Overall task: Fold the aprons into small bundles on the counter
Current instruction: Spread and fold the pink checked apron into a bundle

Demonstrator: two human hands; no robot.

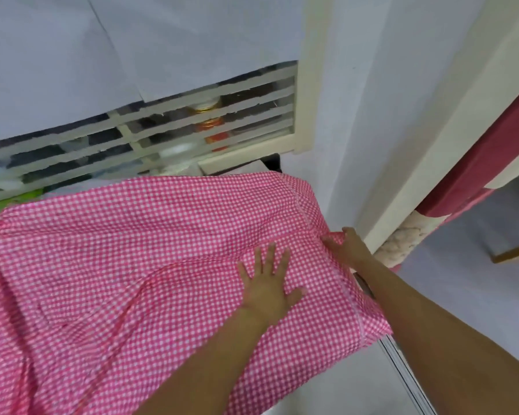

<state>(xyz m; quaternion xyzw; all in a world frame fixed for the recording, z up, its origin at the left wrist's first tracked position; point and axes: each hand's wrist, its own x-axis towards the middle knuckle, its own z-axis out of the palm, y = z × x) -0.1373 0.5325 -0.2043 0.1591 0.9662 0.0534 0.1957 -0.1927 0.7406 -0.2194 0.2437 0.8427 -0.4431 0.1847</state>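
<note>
Broadly spread, the pink-and-white gingham apron (132,250) lies rumpled over the white surface (342,387), covering nearly all of it that shows, with a stitched seam curving through its lower middle and its right edge reaching the surface's right side. On the right part of the cloth the left hand (267,284) rests palm down, its grip wide, with straight fingers fanned out and pressing the fabric flat. Just beside it, at the apron's right edge, the right hand (346,247) has its grip narrow, fingers curled round a small raised fold of the cloth. Behind the apron stands a white slatted grille (252,115) with jars (206,115) dimly visible through the slats, and white paper sheets (132,40) cover its upper part. To the right are a white wall (372,115) and a maroon cloth (492,151).
</note>
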